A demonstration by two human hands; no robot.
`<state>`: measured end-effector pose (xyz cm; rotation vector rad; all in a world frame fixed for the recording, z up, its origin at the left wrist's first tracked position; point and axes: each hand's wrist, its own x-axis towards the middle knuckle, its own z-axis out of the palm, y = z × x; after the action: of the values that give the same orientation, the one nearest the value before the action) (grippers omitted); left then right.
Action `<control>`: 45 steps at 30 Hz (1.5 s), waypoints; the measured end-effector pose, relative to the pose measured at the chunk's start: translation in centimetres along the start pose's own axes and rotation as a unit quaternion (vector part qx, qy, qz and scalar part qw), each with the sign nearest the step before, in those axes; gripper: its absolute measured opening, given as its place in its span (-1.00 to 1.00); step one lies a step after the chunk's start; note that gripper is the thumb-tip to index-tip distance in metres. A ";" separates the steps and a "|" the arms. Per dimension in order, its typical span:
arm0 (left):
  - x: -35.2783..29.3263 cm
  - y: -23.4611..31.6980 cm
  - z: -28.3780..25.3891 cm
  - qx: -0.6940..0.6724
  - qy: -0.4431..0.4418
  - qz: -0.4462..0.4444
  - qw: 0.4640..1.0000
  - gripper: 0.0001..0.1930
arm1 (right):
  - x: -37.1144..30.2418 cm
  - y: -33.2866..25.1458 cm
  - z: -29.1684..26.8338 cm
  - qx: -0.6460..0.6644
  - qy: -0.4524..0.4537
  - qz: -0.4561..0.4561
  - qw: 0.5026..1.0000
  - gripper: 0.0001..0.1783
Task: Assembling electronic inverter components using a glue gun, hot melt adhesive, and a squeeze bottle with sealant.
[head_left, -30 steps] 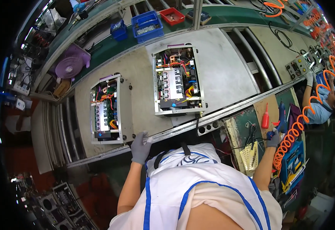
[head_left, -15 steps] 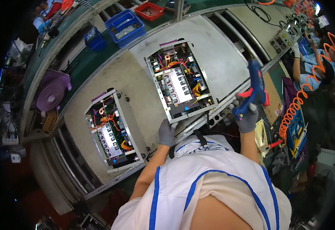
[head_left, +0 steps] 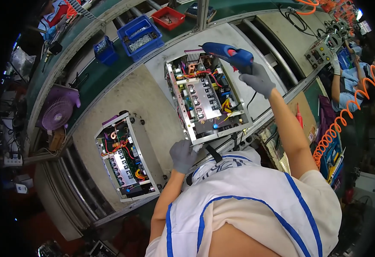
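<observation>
Open-topped electronic chassis [head_left: 204, 107] lies slightly above and right of the centre of the frame, its wiring, components and pale inner panel facing up. Left hand [head_left: 182, 156], in a grey glove, is at the lower left corner of this chassis with the fingers partly bent; whether it grips the frame or only rests against it cannot be told. Right hand [head_left: 258, 80], also gloved in grey, is closed around the handle of a blue pistol-grip tool [head_left: 228, 53]. The tool is held over the upper right part of the chassis, its dark tip directed toward the upper left of the frame.

The chassis sits on a pale grey board [head_left: 157, 77]. To the left of centre, well apart from the hands, a second chassis [head_left: 123, 160] of similar layout lies on a tan board [head_left: 119, 96]. Metal rollers [head_left: 264, 45] show at the upper right, beside the grey board.

Along the top of the frame are a small blue bin [head_left: 105, 51], a larger divided blue bin [head_left: 144, 32] holding small metal parts, and a red bin [head_left: 168, 18]. A purple fan [head_left: 58, 113] is at the left. An orange coiled hose [head_left: 321, 147] hangs at the right, near a co-worker in a light blue top [head_left: 346, 100].
</observation>
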<state>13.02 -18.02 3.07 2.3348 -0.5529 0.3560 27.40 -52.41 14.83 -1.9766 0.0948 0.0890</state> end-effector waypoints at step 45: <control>5.4 2.2 -1.4 -0.079 0.054 0.009 0.995 -0.60 | 8.6 0.3 1.8 -0.224 -0.038 -0.040 0.973 -0.45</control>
<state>16.54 -20.04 7.52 2.1465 -0.5291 0.4286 35.88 -51.07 12.87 -2.4228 -0.0596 0.1430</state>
